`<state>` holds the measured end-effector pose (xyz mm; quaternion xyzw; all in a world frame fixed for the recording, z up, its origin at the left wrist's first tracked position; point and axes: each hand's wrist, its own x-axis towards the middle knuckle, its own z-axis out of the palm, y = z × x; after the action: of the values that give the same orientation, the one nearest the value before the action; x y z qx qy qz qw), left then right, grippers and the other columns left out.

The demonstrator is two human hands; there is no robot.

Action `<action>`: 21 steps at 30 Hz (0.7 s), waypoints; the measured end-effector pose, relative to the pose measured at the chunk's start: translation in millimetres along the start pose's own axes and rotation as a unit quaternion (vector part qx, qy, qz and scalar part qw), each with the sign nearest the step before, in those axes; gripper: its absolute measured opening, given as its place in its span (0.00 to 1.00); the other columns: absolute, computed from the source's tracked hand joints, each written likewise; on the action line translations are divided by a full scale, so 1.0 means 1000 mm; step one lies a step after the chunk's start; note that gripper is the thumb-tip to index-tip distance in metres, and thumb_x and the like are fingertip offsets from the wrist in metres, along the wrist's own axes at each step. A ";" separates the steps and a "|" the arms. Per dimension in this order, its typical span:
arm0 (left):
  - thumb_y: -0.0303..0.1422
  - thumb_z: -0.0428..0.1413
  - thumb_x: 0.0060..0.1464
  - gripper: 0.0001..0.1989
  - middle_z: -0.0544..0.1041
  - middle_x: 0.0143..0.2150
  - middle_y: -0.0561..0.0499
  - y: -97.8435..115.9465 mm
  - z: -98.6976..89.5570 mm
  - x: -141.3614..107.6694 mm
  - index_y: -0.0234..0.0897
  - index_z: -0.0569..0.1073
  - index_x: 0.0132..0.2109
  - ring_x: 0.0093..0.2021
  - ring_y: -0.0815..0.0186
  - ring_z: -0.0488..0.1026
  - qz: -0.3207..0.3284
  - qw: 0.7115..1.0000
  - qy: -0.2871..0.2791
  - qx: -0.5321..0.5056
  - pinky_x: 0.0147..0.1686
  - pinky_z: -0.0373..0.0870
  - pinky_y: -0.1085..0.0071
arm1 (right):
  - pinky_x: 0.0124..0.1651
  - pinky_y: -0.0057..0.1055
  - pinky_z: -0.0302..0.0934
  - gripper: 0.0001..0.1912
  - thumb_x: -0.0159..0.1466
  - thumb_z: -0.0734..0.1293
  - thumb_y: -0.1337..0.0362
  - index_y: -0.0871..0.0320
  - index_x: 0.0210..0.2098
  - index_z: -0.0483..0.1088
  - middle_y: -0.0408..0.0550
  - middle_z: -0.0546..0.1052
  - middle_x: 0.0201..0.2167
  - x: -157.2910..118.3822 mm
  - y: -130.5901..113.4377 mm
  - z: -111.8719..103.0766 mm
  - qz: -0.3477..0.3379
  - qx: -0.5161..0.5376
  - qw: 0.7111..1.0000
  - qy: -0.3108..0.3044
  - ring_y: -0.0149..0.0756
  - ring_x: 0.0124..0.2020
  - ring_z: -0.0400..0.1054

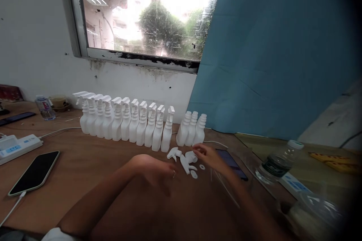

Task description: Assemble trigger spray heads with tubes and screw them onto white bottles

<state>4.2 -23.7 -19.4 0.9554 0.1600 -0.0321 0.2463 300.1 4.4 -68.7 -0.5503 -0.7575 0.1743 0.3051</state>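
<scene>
My left grip (154, 169) is blurred, my right grip (206, 155) by the spray heads (185, 164); I can't tell whether either is apart or together. Open bottles (191, 131) stand behind the right.

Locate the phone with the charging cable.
The phone lies on the table at the head view's lower left, just in front of a white power strip.

Capped bottles (117, 126) in row on surface (85, 165), left of uncapped bottles (191, 130); spray heads (185, 163) in front.
</scene>
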 end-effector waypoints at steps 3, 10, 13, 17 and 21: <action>0.37 0.60 0.53 0.29 0.53 0.69 0.43 -0.035 0.021 0.044 0.40 0.64 0.61 0.65 0.46 0.58 -0.031 0.993 0.114 -0.024 0.58 0.64 0.54 | 0.34 0.33 0.65 0.15 0.64 0.59 0.58 0.58 0.30 0.73 0.46 0.76 0.25 -0.038 0.010 0.012 0.002 -0.024 1.000 0.006 0.39 0.28 0.71; 0.26 0.55 0.56 0.25 0.57 0.67 0.39 -0.087 0.085 0.084 0.39 0.65 0.60 0.67 0.54 0.53 -0.012 0.934 0.357 -0.029 0.64 0.55 0.54 | 0.43 0.40 0.66 0.14 0.65 0.59 0.61 0.56 0.34 0.75 0.52 0.76 0.34 -0.074 0.019 0.053 -0.087 -0.088 0.988 0.087 0.44 0.38 0.72; 0.26 0.56 0.55 0.22 0.60 0.65 0.40 -0.086 0.092 0.083 0.38 0.68 0.58 0.66 0.53 0.55 -0.020 0.937 0.349 -0.011 0.64 0.56 0.54 | 0.44 0.41 0.67 0.13 0.65 0.59 0.63 0.55 0.39 0.76 0.53 0.76 0.37 -0.076 0.029 0.063 -0.120 -0.131 0.977 0.122 0.44 0.40 0.72; 0.25 0.54 0.56 0.15 0.68 0.59 0.44 -0.080 0.098 0.074 0.39 0.71 0.51 0.63 0.55 0.59 -0.028 0.928 0.371 0.010 0.62 0.58 0.56 | 0.46 0.42 0.69 0.13 0.66 0.60 0.62 0.55 0.41 0.76 0.54 0.76 0.40 -0.078 0.041 0.069 -0.120 -0.141 0.975 0.124 0.45 0.43 0.73; 0.27 0.57 0.55 0.10 0.72 0.48 0.47 -0.075 0.102 0.059 0.38 0.71 0.45 0.53 0.59 0.65 -0.045 0.926 0.373 0.011 0.54 0.63 0.62 | 0.47 0.45 0.69 0.12 0.65 0.61 0.60 0.56 0.37 0.75 0.54 0.77 0.39 -0.078 0.050 0.070 -0.113 -0.142 0.972 0.153 0.48 0.45 0.72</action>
<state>37.7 6.6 -151.4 0.8925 0.2832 0.3141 0.1567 306.3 -47.5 -172.7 -0.5190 -0.7759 -0.0565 0.3540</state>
